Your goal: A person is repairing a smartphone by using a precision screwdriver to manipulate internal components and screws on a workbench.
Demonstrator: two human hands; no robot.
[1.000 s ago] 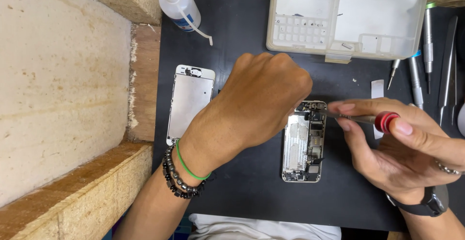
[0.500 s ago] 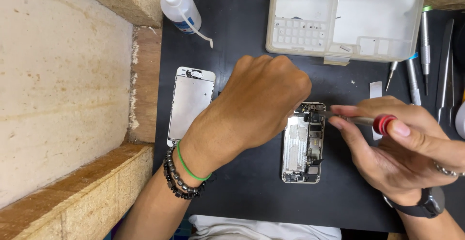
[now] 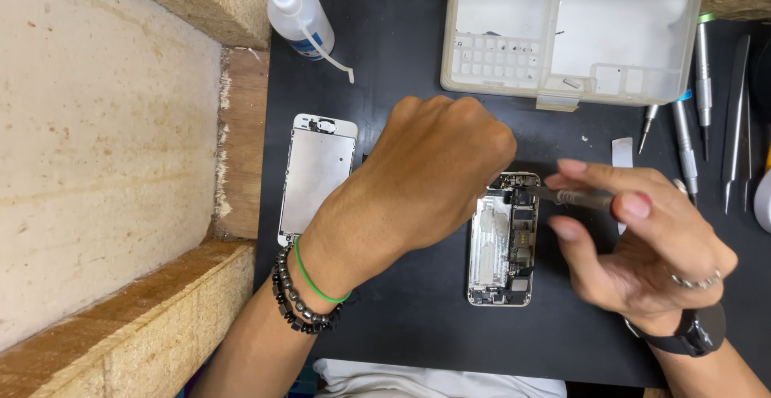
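Observation:
An opened phone body with bare metal and small parts inside lies on a black mat. My left hand is curled in a loose fist over the phone's upper left corner; its fingertips are hidden, so I cannot tell whether it pinches anything. My right hand grips a small grey screwdriver with a red cap, its tip lying over the phone's top right edge. A detached screen panel lies face down to the left of the phone.
A white compartment box stands open at the back. A clear squeeze bottle lies at the back left. Several screwdrivers and tweezers line the right side. Wooden ledges border the mat on the left.
My right hand has turned the screwdriver, so its red cap now sits hidden under my fingers, and the hand has shifted slightly down. My left hand has stayed over the phone's corner.

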